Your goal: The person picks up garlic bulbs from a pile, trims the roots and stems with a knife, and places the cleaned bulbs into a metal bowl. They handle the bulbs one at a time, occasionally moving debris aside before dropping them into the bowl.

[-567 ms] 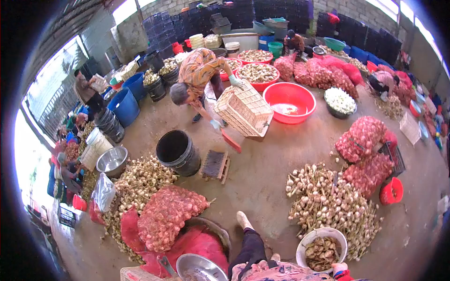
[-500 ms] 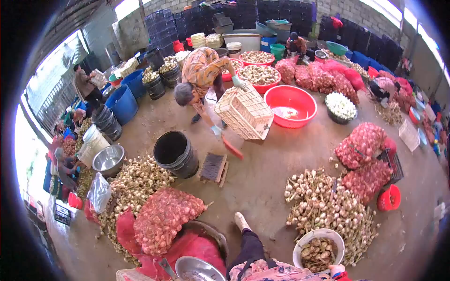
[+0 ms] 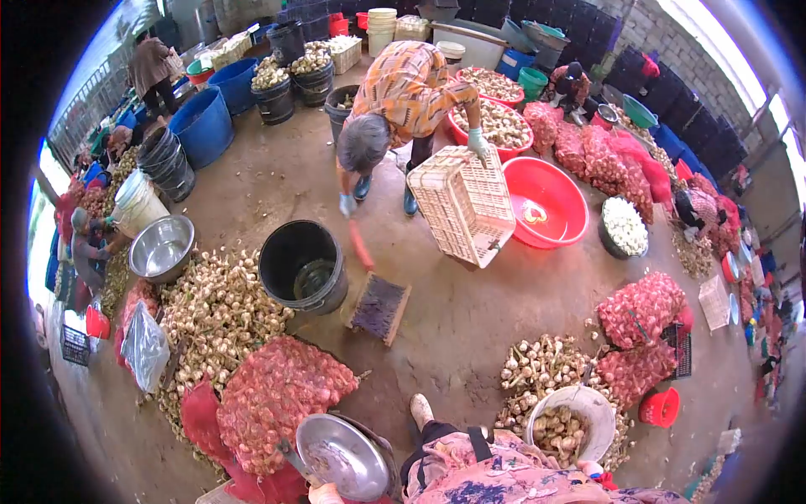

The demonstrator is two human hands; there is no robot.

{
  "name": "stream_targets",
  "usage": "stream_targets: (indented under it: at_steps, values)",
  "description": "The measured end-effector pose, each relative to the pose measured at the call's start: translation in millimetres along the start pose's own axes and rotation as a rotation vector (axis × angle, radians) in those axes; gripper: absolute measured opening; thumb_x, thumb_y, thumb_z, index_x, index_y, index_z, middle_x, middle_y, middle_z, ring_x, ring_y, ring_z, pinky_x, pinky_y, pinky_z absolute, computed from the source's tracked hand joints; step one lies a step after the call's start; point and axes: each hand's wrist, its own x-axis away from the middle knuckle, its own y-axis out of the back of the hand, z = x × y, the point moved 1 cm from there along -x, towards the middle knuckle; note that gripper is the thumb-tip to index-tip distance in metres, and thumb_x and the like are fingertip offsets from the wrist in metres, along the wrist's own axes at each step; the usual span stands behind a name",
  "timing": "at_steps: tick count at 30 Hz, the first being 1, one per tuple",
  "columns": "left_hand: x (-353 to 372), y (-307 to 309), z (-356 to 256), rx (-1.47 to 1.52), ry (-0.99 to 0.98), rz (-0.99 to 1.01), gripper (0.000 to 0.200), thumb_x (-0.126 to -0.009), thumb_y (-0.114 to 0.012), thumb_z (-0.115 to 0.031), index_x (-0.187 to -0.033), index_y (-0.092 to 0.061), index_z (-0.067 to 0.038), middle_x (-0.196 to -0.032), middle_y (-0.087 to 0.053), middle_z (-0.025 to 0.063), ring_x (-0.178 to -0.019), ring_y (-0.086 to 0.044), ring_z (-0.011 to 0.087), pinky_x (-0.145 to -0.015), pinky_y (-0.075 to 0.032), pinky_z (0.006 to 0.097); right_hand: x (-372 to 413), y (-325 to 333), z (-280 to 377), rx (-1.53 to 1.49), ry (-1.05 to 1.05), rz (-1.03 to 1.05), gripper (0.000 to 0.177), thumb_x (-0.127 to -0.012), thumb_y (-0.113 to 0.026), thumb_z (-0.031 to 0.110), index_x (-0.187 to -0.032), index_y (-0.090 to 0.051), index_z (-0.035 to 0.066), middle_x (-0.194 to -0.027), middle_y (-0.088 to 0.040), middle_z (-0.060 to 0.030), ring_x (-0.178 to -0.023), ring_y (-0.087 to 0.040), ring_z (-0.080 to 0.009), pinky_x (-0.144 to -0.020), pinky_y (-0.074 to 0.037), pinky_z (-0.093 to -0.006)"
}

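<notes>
At the bottom edge, my left hand [image 3: 326, 494] is partly in view, closed at the near rim of a shiny metal bowl [image 3: 340, 458], which is tilted and looks nearly bare inside. My right hand [image 3: 590, 470], below a red cuff, grips the near rim of a white bucket [image 3: 598, 420]. This bucket leans over and holds brownish garlic bulbs [image 3: 558, 433]. Under and behind it spreads a heap of loose garlic [image 3: 546, 365]. Left of the bowl lies a red mesh sack of garlic [image 3: 281, 399].
Ahead, a bent-over person [image 3: 403, 92] holds a cream plastic crate [image 3: 453, 210] and a red-handled tool [image 3: 361, 244]. A black bucket [image 3: 323, 294] and a small wooden stool [image 3: 379, 309] stand on the floor. Another garlic heap [image 3: 214, 311] lies left, a red tub [image 3: 558, 181] farther off.
The metal bowl has risen and tilted, and my left hand has appeared at its rim. The white bucket has tipped over more. The person ahead has drawn the red-handled tool back leftward.
</notes>
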Motion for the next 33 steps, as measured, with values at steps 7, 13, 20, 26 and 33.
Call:
stream_targets:
  at_steps: [7, 13, 20, 26, 33]
  values:
    - [-113.0, -59.3, 33.2, 0.176, -0.156, -0.054, 0.035, -0.065, -0.058, 0.006, -0.1, -0.062, 0.0, -0.088, -0.069, 0.0061, -0.075, -0.065, 0.023, -0.073, -0.05, 0.0347, 190.2, -67.0, 215.8, -0.267, 0.182, 0.054, 0.02, -0.074, -0.068, 0.007, -0.09, -0.067, -0.005, -0.09, -0.067, -0.0159, -0.078, -0.064, -0.0302, -0.075, -0.052, -0.0417]
    - [-62.0, -69.1, -68.2, 0.369, 0.258, -0.294, 0.037, -0.063, -0.064, 0.003, -0.1, -0.063, 0.001, -0.091, -0.069, 0.0078, -0.075, -0.064, 0.0224, -0.072, -0.051, 0.0342, 128.2, -118.5, 291.4, -0.414, 0.087, 0.199, 0.025, -0.078, -0.062, 0.012, -0.099, -0.06, -0.002, -0.094, -0.066, -0.017, -0.08, -0.064, -0.0342, -0.069, -0.053, -0.0526]
    - [10.9, -82.3, -137.8, 0.4, 0.159, -0.199, 0.041, -0.076, -0.061, -0.023, -0.111, -0.062, -0.001, -0.108, -0.064, 0.0141, -0.097, -0.058, 0.0263, -0.085, -0.046, 0.0347, -21.9, -186.9, 390.6, -0.339, 0.209, 0.208, 0.02, -0.073, -0.066, 0.011, -0.09, -0.067, 0.002, -0.085, -0.065, -0.0153, -0.073, -0.062, -0.0308, -0.071, -0.05, -0.0459]
    - [7.8, -110.1, -139.0, -0.551, -0.101, -0.094, 0.039, -0.085, -0.049, -0.037, -0.11, -0.066, -0.013, -0.114, -0.063, 0.014, -0.111, -0.055, 0.0316, -0.094, -0.044, 0.0362, 70.2, -182.5, 545.5, -0.291, 0.062, 0.213, 0.019, -0.062, -0.068, 0.003, -0.078, -0.065, -0.008, -0.074, -0.063, -0.0126, -0.061, -0.058, -0.0231, -0.056, -0.048, -0.038]
    - [83.8, -134.5, -278.6, -0.895, -0.121, -0.025, 0.035, -0.082, -0.058, -0.028, -0.113, -0.065, -0.012, -0.107, -0.066, 0.0121, -0.103, -0.06, 0.0299, -0.088, -0.047, 0.0378, 11.4, -230.5, 633.7, 0.2, 0.433, 0.341, 0.02, -0.066, -0.068, 0.003, -0.083, -0.065, -0.006, -0.072, -0.064, -0.0136, -0.062, -0.064, -0.0251, -0.058, -0.052, -0.0364]
